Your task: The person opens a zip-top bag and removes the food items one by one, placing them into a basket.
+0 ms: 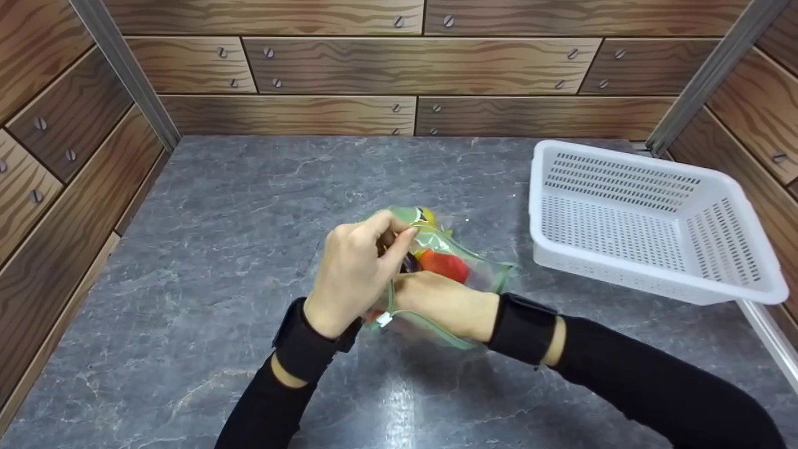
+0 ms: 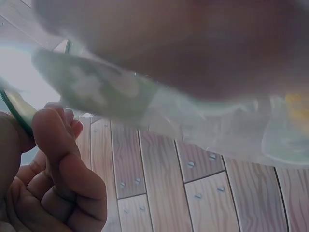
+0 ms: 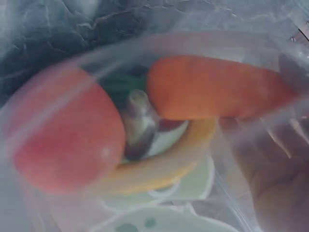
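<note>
A clear zip bag with green edges (image 1: 486, 265) and a white slider (image 1: 384, 319) lies at the middle of the table. My left hand (image 1: 358, 265) pinches its upper edge between thumb and forefinger. Inside the open bag, my right hand (image 1: 446, 305) holds a carrot (image 3: 217, 87); its fingertips are hidden behind the carrot. Beside it in the bag are a round red fruit or vegetable (image 3: 67, 135), a curved yellow banana (image 3: 154, 171) and something dark with a pale stem end (image 3: 140, 121). In the left wrist view the left hand (image 2: 63, 179) has curled fingers near the green edge.
A white perforated plastic basket (image 1: 654, 268) stands on the right of the grey marbled table (image 1: 218, 249). Wood-patterned panels (image 1: 374, 65) with metal corner posts enclose the back and sides.
</note>
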`<state>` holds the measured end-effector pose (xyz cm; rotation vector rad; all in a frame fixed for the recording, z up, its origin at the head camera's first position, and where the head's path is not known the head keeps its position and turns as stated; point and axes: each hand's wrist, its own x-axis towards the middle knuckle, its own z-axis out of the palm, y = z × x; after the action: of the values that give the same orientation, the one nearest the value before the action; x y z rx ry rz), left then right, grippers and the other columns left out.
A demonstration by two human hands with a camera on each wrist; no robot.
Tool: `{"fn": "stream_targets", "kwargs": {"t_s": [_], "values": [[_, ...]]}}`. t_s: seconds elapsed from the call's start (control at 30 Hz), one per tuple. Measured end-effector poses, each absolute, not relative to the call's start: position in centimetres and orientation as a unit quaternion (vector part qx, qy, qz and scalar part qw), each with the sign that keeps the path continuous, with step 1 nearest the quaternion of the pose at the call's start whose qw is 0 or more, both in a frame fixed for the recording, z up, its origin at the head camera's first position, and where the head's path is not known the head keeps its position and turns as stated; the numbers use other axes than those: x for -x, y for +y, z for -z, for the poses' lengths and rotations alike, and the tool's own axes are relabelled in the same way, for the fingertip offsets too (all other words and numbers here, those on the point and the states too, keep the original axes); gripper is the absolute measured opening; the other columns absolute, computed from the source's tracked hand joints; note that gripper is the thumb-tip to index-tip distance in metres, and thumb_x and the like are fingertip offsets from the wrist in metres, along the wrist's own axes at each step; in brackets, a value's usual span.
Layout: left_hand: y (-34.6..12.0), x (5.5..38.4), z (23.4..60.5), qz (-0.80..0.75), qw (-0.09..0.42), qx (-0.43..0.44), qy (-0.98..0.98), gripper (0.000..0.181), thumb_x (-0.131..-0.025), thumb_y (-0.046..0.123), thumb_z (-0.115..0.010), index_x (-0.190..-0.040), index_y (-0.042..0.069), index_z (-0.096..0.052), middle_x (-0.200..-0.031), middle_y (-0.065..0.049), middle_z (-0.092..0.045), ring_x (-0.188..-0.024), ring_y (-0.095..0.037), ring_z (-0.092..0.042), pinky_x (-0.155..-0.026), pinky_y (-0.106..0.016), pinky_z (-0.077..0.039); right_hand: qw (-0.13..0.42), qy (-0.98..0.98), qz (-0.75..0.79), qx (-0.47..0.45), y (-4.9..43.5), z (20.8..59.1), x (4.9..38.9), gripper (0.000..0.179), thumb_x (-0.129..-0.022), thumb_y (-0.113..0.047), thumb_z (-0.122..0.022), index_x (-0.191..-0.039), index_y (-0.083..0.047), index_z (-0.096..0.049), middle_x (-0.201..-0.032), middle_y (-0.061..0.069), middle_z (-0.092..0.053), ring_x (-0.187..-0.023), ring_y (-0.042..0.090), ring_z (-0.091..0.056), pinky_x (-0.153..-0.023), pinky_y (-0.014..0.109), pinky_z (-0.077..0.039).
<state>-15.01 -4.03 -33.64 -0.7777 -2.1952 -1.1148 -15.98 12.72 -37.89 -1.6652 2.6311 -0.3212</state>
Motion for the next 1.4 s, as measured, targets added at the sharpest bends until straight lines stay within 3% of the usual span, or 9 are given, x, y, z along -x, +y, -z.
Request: {"fn": "stream_targets", "kwargs": {"t_s": [0.2, 0.37, 0.53, 0.8, 1.0, 1.1, 1.3, 1.4], "values": [[-4.6, 14.9, 33.6, 0.408, 0.275, 0.276, -0.825, 0.011, -0.096, 0.01, -0.076, -0.087, 0.005, -0.072, -0.066, -0.004, -0.071, -0.052, -0.01, -0.055, -0.05, -0.021, -0.043, -0.055, 0.846, 0.054, 0.527, 13.8, 36.6, 14.9, 0.021, -0.096, -0.007, -0.072, -0.115, -0.014, -0.071, -0.11, 0.001, -0.077, -0.097, 0.015, -0.075, -0.079, 0.03, -0.063], [-4.6, 15.1, 33.8, 0.404, 0.278, 0.273, -0.828, 0.012, -0.097, 0.01, -0.075, -0.087, 0.005, -0.071, -0.068, -0.003, -0.071, -0.054, -0.01, -0.057, -0.052, -0.02, -0.046, -0.113, 0.84, 0.13, 0.515, 15.7, 35.8, 14.3, 0.012, -0.095, -0.012, -0.076, -0.105, -0.011, -0.069, -0.098, 0.001, -0.078, -0.085, 0.015, -0.077, -0.075, 0.026, -0.063], [-4.7, 15.0, 33.7, 0.406, 0.273, 0.275, -0.828, 0.012, -0.098, 0.009, -0.074, -0.088, 0.005, -0.07, -0.068, -0.004, -0.071, -0.054, -0.01, -0.057, -0.052, -0.019, -0.045, -0.159, 0.822, 0.236, 0.493, 17.4, 35.2, 14.2, 0.025, -0.086, -0.008, -0.086, -0.107, -0.008, -0.071, -0.105, 0.005, -0.081, -0.092, 0.019, -0.08, -0.08, 0.023, -0.063], [-4.8, 14.9, 33.6, 0.411, 0.266, 0.266, -0.831, 0.011, -0.098, 0.01, -0.074, -0.089, 0.005, -0.071, -0.07, -0.004, -0.072, -0.055, -0.012, -0.058, -0.054, -0.019, -0.046, -0.155, 0.81, 0.362, 0.434, 19.5, 32.4, 13.2, 0.031, -0.08, 0.002, -0.088, -0.106, -0.006, -0.074, -0.108, 0.012, -0.081, -0.087, 0.02, -0.08, -0.079, 0.013, -0.06], [-4.8, 14.9, 33.6, 0.41, 0.263, 0.265, -0.832, 0.01, -0.098, 0.011, -0.074, -0.09, 0.005, -0.071, -0.07, -0.004, -0.073, -0.054, -0.012, -0.058, -0.053, -0.019, -0.045, -0.211, 0.795, 0.411, 0.393, 22.7, 28.9, 12.2, 0.04, -0.07, 0.012, -0.09, -0.104, -0.004, -0.077, -0.106, 0.009, -0.082, -0.096, 0.007, -0.078, -0.078, 0.016, -0.061], [-4.7, 15.0, 33.7, 0.406, 0.268, 0.265, -0.833, 0.01, -0.098, 0.01, -0.074, -0.09, 0.005, -0.071, -0.07, -0.003, -0.073, -0.054, -0.011, -0.058, -0.053, -0.019, -0.046, -0.228, 0.797, 0.435, 0.351, 25.2, 27.4, 11.9, 0.04, -0.067, 0.017, -0.09, -0.103, 0.003, -0.078, -0.103, 0.013, -0.082, -0.095, 0.008, -0.078, -0.079, 0.015, -0.061], [-4.7, 15.1, 33.9, 0.397, 0.273, 0.261, -0.837, 0.011, -0.098, 0.01, -0.074, -0.089, 0.005, -0.07, -0.071, -0.003, -0.073, -0.056, -0.01, -0.058, -0.054, -0.019, -0.046, -0.226, 0.758, 0.553, 0.261, 31.0, 25.1, 12.5, 0.036, -0.072, 0.027, -0.08, -0.105, 0.023, -0.067, -0.105, 0.026, -0.078, -0.086, 0.019, -0.078, -0.07, 0.019, -0.061], [-4.8, 15.1, 34.0, 0.395, 0.271, 0.261, -0.838, 0.011, -0.098, 0.01, -0.073, -0.089, 0.005, -0.07, -0.071, -0.003, -0.073, -0.056, -0.01, -0.057, -0.054, -0.019, -0.045, -0.253, 0.763, 0.55, 0.228, 33.1, 24.8, 13.7, 0.036, -0.076, 0.026, -0.078, -0.109, 0.024, -0.065, -0.104, 0.016, -0.082, -0.077, 0.013, -0.077, -0.064, 0.016, -0.058]]}}
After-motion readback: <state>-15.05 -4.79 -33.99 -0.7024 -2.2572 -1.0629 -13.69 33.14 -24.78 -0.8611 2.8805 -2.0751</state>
